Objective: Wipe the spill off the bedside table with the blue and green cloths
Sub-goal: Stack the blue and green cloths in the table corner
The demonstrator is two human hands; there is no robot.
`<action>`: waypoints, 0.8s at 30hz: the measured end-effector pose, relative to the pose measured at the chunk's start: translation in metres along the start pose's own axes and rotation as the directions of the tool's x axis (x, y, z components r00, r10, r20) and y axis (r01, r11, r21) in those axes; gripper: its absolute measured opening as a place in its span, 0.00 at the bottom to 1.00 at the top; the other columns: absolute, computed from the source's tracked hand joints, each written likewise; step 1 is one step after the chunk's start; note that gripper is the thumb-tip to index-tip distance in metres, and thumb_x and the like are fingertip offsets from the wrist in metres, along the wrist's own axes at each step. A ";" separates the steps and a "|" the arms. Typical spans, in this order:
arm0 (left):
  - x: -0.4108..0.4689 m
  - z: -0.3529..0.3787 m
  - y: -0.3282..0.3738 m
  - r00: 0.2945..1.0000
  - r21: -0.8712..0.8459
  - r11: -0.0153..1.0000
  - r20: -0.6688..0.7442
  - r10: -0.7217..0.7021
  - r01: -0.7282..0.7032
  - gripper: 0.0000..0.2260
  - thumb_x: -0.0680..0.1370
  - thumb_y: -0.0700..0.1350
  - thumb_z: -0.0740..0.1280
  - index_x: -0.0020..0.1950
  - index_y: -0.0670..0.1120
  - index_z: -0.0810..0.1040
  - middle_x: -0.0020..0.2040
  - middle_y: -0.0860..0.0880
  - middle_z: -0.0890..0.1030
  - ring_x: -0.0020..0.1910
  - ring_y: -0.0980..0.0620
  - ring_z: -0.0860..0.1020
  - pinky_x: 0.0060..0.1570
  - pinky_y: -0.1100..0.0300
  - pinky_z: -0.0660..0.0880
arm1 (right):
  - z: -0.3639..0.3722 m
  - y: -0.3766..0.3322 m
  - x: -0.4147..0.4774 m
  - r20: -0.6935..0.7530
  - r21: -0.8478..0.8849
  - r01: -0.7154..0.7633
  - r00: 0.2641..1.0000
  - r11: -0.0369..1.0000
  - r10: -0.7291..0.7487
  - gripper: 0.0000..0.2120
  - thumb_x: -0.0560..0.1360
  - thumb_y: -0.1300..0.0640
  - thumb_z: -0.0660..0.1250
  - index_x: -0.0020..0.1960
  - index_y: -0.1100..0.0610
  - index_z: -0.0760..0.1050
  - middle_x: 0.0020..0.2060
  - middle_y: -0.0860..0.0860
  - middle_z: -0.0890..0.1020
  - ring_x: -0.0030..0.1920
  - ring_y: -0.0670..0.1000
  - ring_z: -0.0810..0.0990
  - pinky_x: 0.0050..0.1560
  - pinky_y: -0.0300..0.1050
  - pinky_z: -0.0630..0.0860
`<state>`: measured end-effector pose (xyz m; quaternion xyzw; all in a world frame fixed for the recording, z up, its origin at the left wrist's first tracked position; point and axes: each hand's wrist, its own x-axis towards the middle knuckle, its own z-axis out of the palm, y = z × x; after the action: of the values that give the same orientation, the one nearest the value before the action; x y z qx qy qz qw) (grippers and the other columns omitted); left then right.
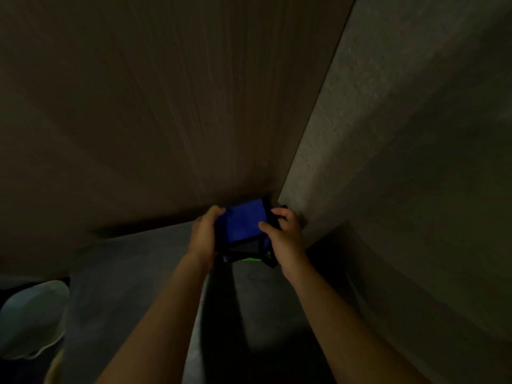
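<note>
1. The blue cloth (243, 223) is judged light, soft and limp; it is best gripped at its dark-bound edges.
2. A deep blue, folded panel is seen, with a strip of green cloth (249, 259) showing beneath.
3. The left hand (203, 234) and right hand (282, 231) are closed on opposite sides of the bundle.
4. It is held far in, at the dim corner; no spill can be made out.

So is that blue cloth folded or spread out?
Folded: the blue cloth is a compact rectangle held between the left hand and right hand.
</note>
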<state>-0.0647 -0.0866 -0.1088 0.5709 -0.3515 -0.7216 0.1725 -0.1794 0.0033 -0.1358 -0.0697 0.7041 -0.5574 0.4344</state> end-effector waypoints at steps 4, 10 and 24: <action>0.006 -0.006 -0.020 0.934 0.546 0.829 -0.219 0.283 -0.123 0.17 0.77 0.46 0.65 0.60 0.36 0.73 0.58 0.37 0.77 0.58 0.40 0.76 0.60 0.48 0.72 | 0.002 0.020 -0.003 -0.101 -0.339 0.037 0.992 0.940 -0.075 0.19 0.74 0.63 0.68 0.61 0.53 0.67 0.56 0.54 0.78 0.49 0.51 0.79 0.45 0.46 0.79; 0.010 -0.008 -0.027 0.924 0.664 0.742 -0.219 0.313 -0.093 0.12 0.75 0.41 0.68 0.54 0.35 0.77 0.52 0.37 0.81 0.52 0.41 0.79 0.45 0.58 0.70 | 0.005 0.023 -0.013 -0.173 -0.614 0.124 0.942 0.780 -0.286 0.18 0.74 0.60 0.67 0.61 0.53 0.68 0.58 0.52 0.76 0.50 0.47 0.77 0.38 0.34 0.70; 0.018 0.023 -0.028 0.952 0.707 0.698 -0.122 0.282 -0.116 0.09 0.72 0.40 0.70 0.49 0.38 0.77 0.40 0.46 0.75 0.36 0.53 0.72 0.29 0.65 0.65 | 0.003 0.009 -0.002 -0.196 -0.790 -0.003 0.949 0.614 -0.247 0.15 0.77 0.60 0.63 0.62 0.61 0.68 0.57 0.57 0.76 0.53 0.53 0.79 0.50 0.48 0.79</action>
<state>-0.0872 -0.0717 -0.1386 0.6285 -0.6337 -0.4466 0.0623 -0.1728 0.0059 -0.1428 -0.2185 0.9240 -0.2285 0.2152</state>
